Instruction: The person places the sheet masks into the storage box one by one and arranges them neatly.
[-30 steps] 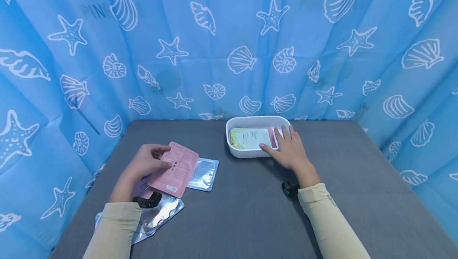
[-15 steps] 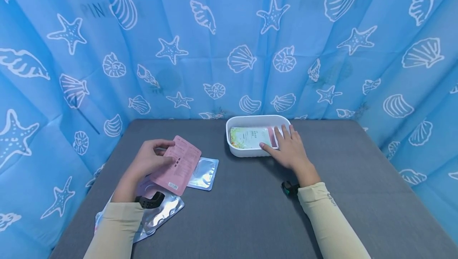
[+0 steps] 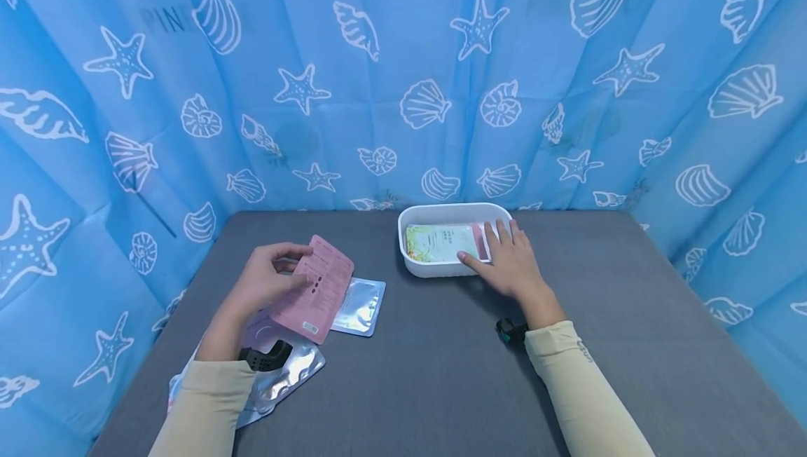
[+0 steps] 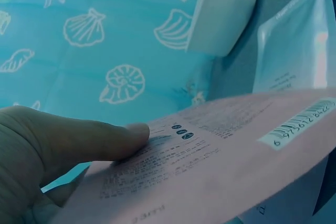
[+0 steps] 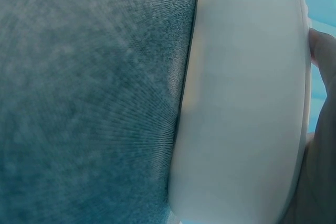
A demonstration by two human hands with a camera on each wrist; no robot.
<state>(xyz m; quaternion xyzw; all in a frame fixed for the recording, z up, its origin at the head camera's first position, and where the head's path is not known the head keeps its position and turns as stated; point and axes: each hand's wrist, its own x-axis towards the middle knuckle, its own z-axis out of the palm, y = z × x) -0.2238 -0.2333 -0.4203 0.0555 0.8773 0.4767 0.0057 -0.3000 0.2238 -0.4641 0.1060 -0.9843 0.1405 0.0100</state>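
My left hand [image 3: 265, 282] pinches a flat pink sheet mask packet [image 3: 321, 303] by its left side, thumb on top. In the left wrist view, small print and a barcode face up on this pink packet [image 4: 220, 166]. My right hand [image 3: 513, 268] rests over the right end of a white plastic bin [image 3: 435, 270], its fingers spread and thumb at the front rim. A white-and-green packet [image 3: 441, 243] lies inside it, with a pink one [image 3: 481, 241] showing at its right. The right wrist view is mostly filled by the bin wall [image 5: 241, 98].
A silver-blue packet [image 3: 359, 308] lies on the grey table [image 3: 416, 373], partly under the pink one. Several more packets [image 3: 290, 376], silver and purple, overlap beneath my left wrist. A blue shell-patterned curtain [image 3: 391, 92] surrounds the table's back and sides.
My left hand has shifted slightly right and away from me with the pink packet, which has turned a little. The right hand and the bin have stayed put.
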